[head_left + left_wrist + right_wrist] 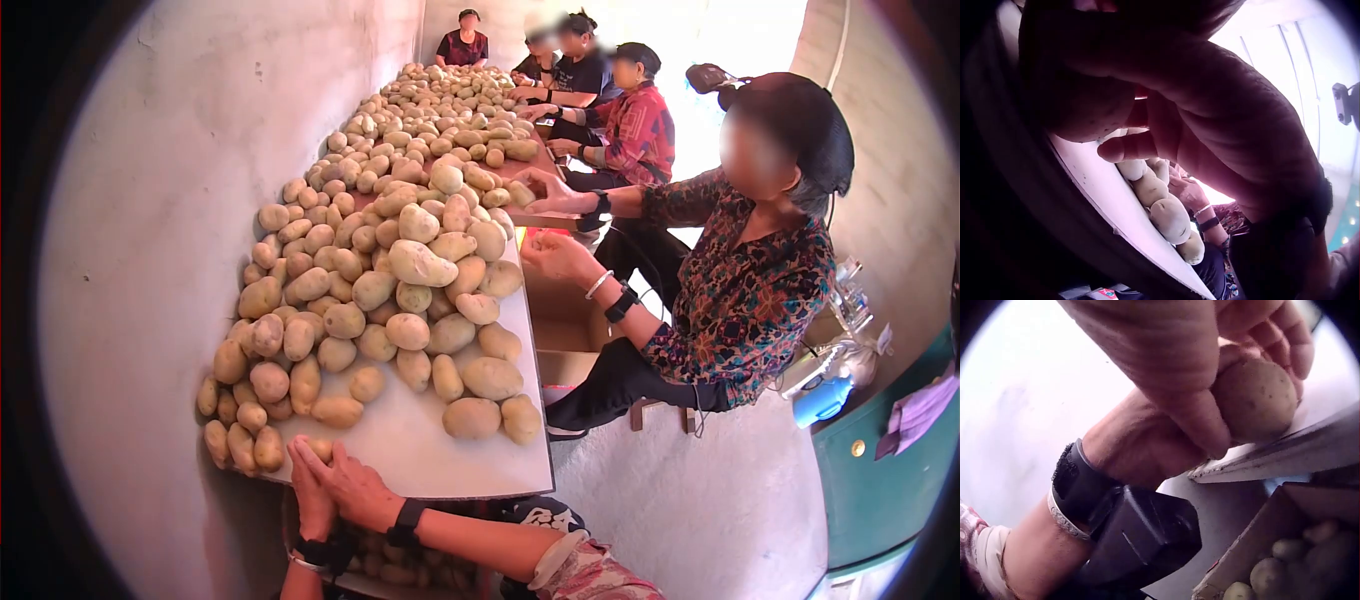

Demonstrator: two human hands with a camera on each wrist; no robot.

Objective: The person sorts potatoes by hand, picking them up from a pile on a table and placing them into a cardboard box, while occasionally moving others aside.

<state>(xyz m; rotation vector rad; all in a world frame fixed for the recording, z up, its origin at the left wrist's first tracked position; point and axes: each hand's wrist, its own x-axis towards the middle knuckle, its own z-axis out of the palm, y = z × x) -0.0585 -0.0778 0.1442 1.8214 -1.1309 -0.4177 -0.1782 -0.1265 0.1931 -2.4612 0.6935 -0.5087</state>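
At the near edge of the table, both hands hold one potato (320, 447) between them. My left hand (313, 498) comes up from below on the near side, its fingertips at the potato. The right hand (364, 492) reaches in from the right and grips the same potato. In the right wrist view, a right thumb (1207, 428) presses against the round, speckled potato (1259, 403). Seen from the left wrist, the potato (1094, 115) is dark, with right-hand fingers (1132, 147) around it. Much of the left hand is hidden in shadow there.
A long heap of potatoes (345, 320) covers most of the white tabletop (400, 455), along a wall (180, 200). Below the edge, a cardboard box (1235, 556) holds several potatoes. A person in a floral top (750, 270) sits at the right; others sit farther back.
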